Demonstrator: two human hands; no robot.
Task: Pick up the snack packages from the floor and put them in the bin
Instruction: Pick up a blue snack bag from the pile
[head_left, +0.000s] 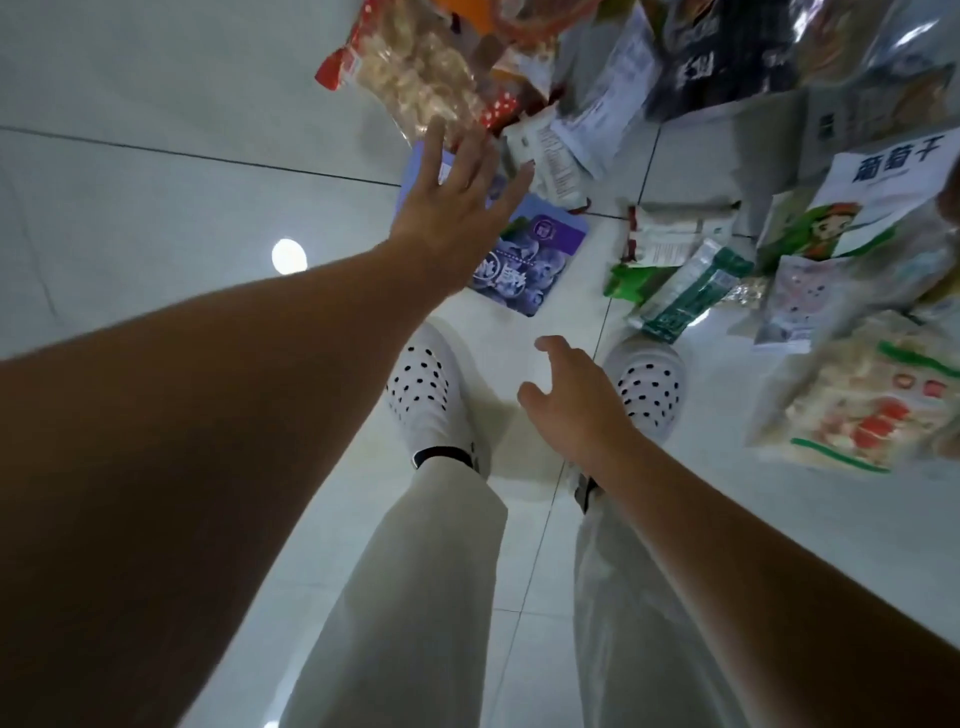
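Several snack packages lie scattered on the white tiled floor ahead of my feet. My left hand (457, 208) is stretched out with fingers spread, above a purple package (524, 260) and just short of a clear bag with red ends (410, 78). It holds nothing. My right hand (571, 400) hangs lower, near my right shoe, fingers loosely curled and apart, empty. A green-and-white packet (685, 291) lies to the right of the purple one. No bin is in view.
More bags crowd the right: a white raisin bag with a cartoon figure (852, 208), a clear bag with green trim (862, 405), a dark bag (727, 57) at the top. My white perforated shoes (431, 395) stand on bare tiles (156, 197).
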